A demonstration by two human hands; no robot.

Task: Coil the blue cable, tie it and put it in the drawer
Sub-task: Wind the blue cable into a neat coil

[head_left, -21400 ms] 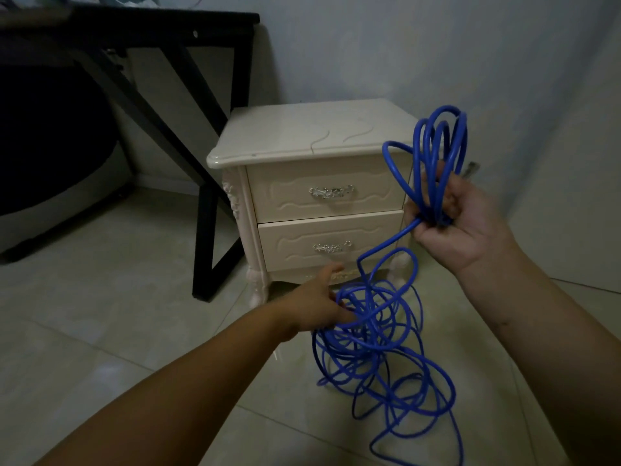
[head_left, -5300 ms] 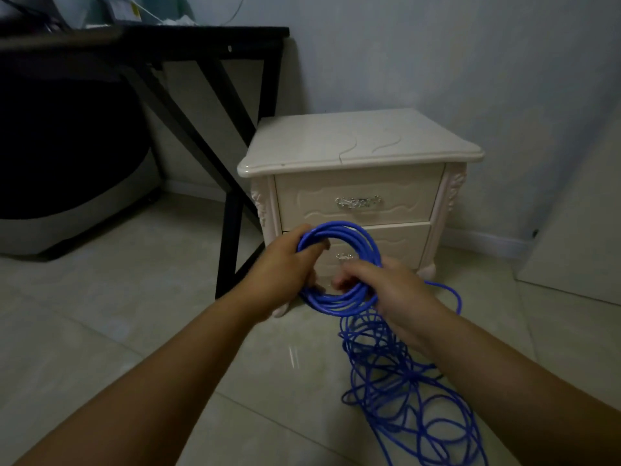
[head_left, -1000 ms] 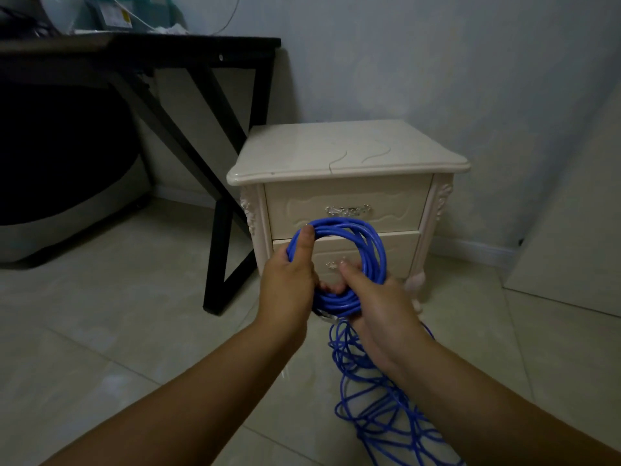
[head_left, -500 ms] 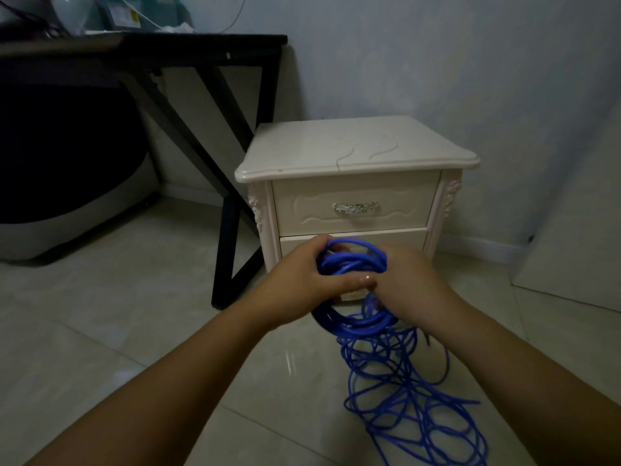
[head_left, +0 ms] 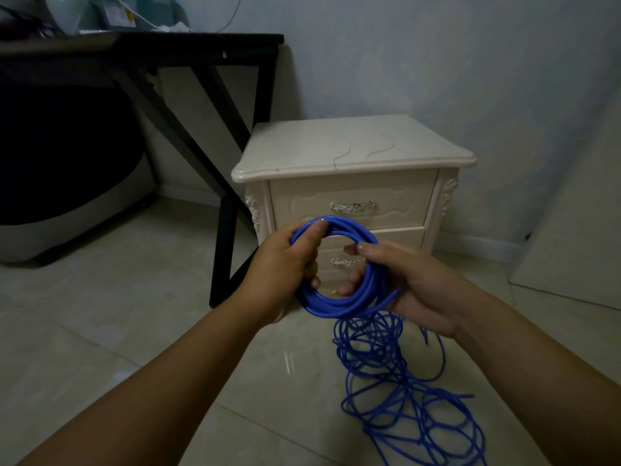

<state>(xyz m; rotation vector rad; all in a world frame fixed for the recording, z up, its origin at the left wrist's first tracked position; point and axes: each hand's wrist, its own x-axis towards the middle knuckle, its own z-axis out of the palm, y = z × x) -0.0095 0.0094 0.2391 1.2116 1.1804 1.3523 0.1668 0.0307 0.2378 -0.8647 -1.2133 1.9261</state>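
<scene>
The blue cable (head_left: 339, 306) forms a round coil of several turns, held upright in front of a cream nightstand (head_left: 353, 153). My left hand (head_left: 285, 267) grips the coil's left side, thumb on its top. My right hand (head_left: 423, 284) holds the right side, with a strand passing through its fingers. The rest of the cable hangs down into a loose tangle on the floor (head_left: 403, 398). Both drawers are shut: the upper drawer (head_left: 396, 200) shows its silver handle, the lower drawer (head_left: 400, 237) is partly hidden behind the coil.
A black desk (head_left: 188, 48) with slanted legs stands left of the nightstand, with clutter on top. A dark and grey bulky object (head_left: 67, 169) sits under it. A pale board (head_left: 571, 230) leans at the right. The floor is tiled.
The coil has opened back into a wide upright ring between my hands. My right hand moved down to the ring's right side, and the tangle on the floor has shifted a little.
</scene>
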